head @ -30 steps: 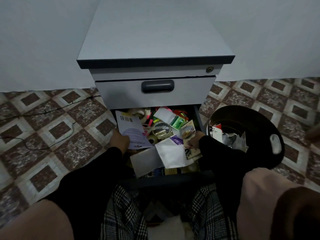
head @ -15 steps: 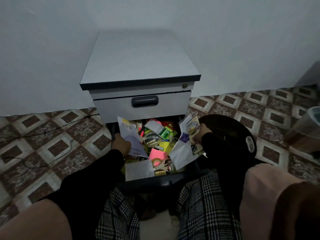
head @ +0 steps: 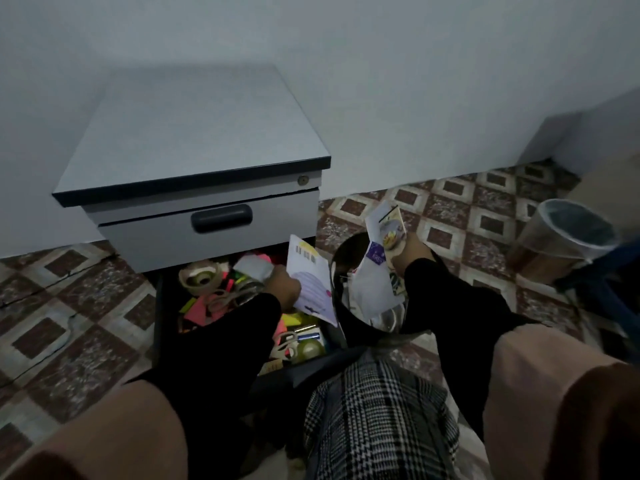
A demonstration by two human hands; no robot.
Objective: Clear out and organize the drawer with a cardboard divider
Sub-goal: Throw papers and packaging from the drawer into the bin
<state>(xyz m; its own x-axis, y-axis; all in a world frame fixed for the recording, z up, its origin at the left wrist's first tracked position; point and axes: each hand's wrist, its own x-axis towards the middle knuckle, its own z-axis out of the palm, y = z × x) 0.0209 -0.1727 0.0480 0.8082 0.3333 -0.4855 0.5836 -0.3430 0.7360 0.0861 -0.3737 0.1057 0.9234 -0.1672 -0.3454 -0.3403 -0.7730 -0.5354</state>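
Our left grip [head: 282,284] clutches a barcoded paper [head: 311,282]; our right grip [head: 410,249] clutches papers [head: 375,268] above the black bin [head: 346,251].

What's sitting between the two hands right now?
In the head view, between the left hand and right hand, the left hand's barcoded paper and the black bin's near rim, with the right hand's papers above the bin.

Your open drawer [head: 162,306] juts from beneath the cabinet [head: 194,140]; a bin [head: 349,258] stands just right of it, a cup [head: 568,237] farther right.
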